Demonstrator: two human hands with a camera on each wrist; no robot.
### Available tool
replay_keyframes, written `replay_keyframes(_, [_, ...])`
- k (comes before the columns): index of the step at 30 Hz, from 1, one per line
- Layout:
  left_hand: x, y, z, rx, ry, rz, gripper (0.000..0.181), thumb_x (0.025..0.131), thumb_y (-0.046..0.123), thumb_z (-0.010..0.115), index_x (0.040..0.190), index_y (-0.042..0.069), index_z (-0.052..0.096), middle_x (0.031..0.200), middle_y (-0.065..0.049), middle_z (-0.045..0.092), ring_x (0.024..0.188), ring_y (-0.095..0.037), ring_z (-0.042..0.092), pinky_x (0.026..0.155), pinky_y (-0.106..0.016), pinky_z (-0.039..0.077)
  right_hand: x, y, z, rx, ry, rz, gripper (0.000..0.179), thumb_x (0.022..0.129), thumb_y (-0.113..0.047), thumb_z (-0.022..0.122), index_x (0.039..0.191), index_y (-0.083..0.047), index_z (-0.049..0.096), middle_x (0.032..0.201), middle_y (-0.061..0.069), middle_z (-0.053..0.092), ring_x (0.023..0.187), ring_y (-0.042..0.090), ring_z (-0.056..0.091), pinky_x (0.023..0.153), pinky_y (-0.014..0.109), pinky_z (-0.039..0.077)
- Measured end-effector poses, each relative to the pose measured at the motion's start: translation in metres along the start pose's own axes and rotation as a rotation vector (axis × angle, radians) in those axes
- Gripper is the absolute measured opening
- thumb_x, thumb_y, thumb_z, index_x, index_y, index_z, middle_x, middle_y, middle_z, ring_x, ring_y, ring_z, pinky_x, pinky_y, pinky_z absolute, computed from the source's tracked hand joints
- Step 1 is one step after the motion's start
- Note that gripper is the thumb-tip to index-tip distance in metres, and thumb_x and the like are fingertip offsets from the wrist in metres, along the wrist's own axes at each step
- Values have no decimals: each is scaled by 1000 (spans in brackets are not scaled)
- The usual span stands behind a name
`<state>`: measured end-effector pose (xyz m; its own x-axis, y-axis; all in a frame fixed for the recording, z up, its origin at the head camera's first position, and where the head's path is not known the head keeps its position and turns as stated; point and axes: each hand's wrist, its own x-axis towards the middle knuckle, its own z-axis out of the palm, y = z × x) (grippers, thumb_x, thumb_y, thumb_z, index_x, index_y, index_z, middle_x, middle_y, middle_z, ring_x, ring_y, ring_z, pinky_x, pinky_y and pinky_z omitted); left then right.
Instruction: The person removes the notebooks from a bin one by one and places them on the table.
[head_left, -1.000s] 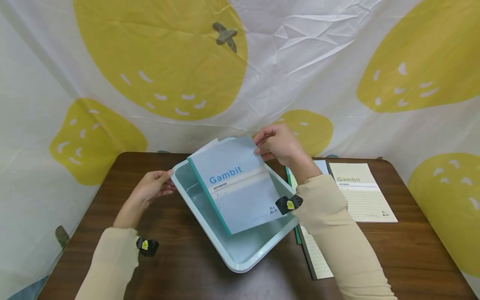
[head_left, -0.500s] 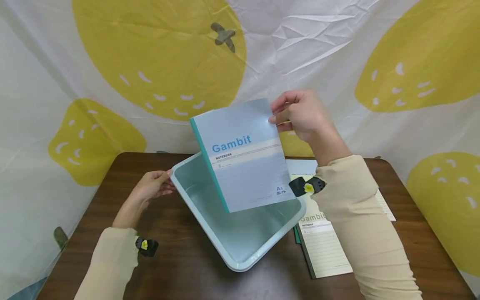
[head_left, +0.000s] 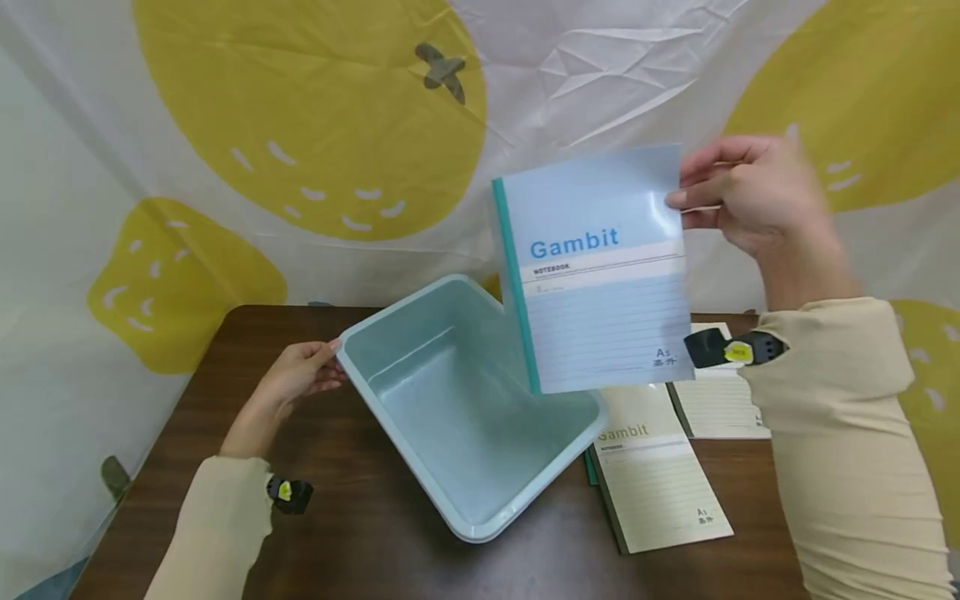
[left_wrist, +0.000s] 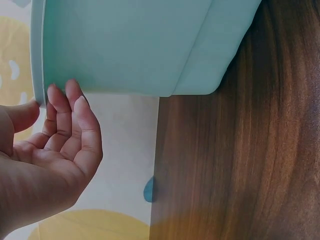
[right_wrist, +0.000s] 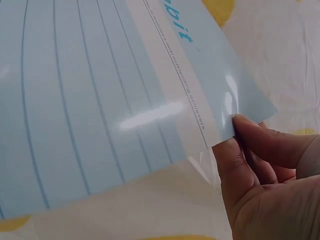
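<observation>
A light-blue notebook (head_left: 600, 308) with a green spine is held up in the air by my right hand (head_left: 757, 196). Thumb and fingers pinch its right edge near the upper corner, as the right wrist view shows, with the thumb (right_wrist: 275, 142) on the front cover. Its lower left corner overlaps the bin's right rim in the head view. My left hand (head_left: 303, 371) pinches the left corner of the pale blue-green plastic bin (head_left: 401, 433). In the left wrist view the thumb (left_wrist: 25, 116) lies on the outer side of the rim and the fingers curl beneath it. Nothing lies inside the bin.
Right of the bin, a cream notebook (head_left: 663, 492) lies on the brown wooden table (head_left: 360, 533), over something with a green edge. Another cream notebook (head_left: 723, 408) lies farther back, partly behind the right wrist. A cloth with yellow fruit prints (head_left: 337, 108) hangs behind the table.
My right hand has lifted the blue notebook up out of the bin and carried it to the right. The left hand and the bin have stayed in place.
</observation>
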<state>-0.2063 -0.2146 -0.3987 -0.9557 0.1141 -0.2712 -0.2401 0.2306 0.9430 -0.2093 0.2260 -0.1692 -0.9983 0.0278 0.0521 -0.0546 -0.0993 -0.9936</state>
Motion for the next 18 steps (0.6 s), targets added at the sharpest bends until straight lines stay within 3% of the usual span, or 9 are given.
replay_keyframes(8, [-1,1,0,-2,-9,5,38,98,24,41,105,-13,49,74,-2,57,73,-15,61,71,-28,53,-9,-3,-57,13,121,13,17,77,17,61,72,2,67,65,11,59,57,22,62,49,32,53])
replay_keyframes(13, [-2,2,-1,-5,-7,3,37,98,23,41,104,-13,49,74,-2,57,72,-14,60,69,-27,53,-15,-11,-84,27,144,-111,18,81,15,55,77,3,67,65,10,61,56,20,63,45,28,51])
replay_keyframes(18, [-1,1,-3,19,-2,-5,40,98,25,41,108,-14,48,75,-2,57,73,-13,60,71,-27,53,-17,-21,-105,114,83,-220,15,80,16,55,78,6,66,68,12,65,57,20,65,42,29,51])
